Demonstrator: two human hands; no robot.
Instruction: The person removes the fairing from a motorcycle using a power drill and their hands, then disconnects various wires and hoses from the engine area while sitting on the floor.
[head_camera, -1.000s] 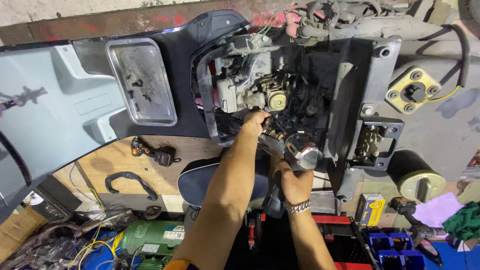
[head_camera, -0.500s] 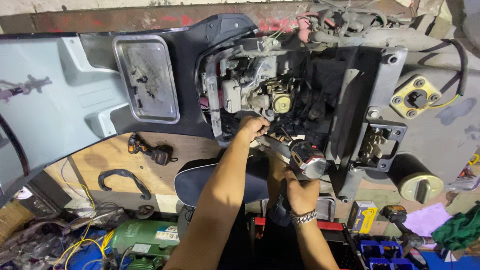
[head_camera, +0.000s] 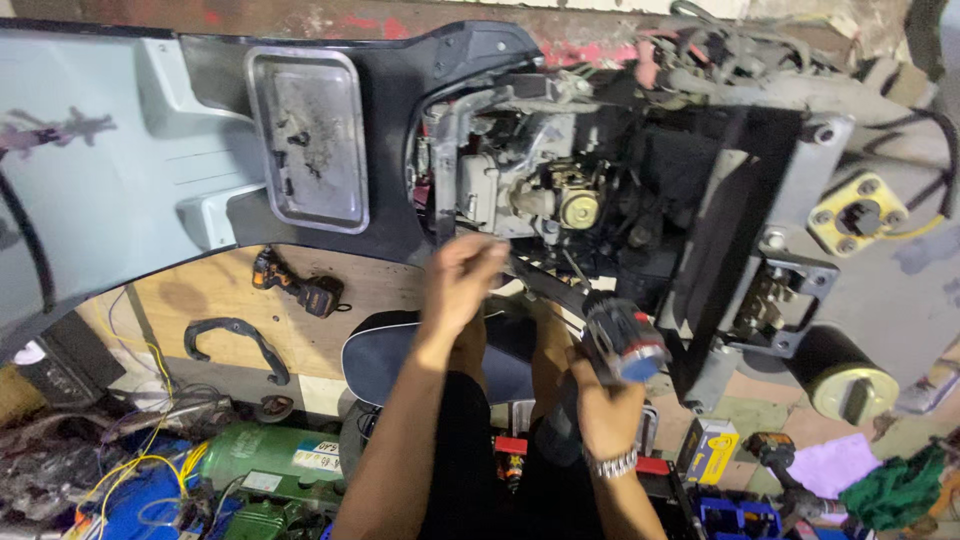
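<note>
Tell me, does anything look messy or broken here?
Yes. The machine is opened up, its engine parts and wires bare. A cordless tool and a black curved piece lie loose on the wooden board. Tangled yellow wires heap at lower left. Whether anything is broken, I cannot tell.

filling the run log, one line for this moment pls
left hand: at exposed engine | right hand: gripping power tool | metal tray: on body panel

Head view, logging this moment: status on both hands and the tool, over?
Left hand raised at the engine block, fingers blurred, grip unclear. Right hand gripping the power driver. Hoses and wiring crowd the bay.
</note>
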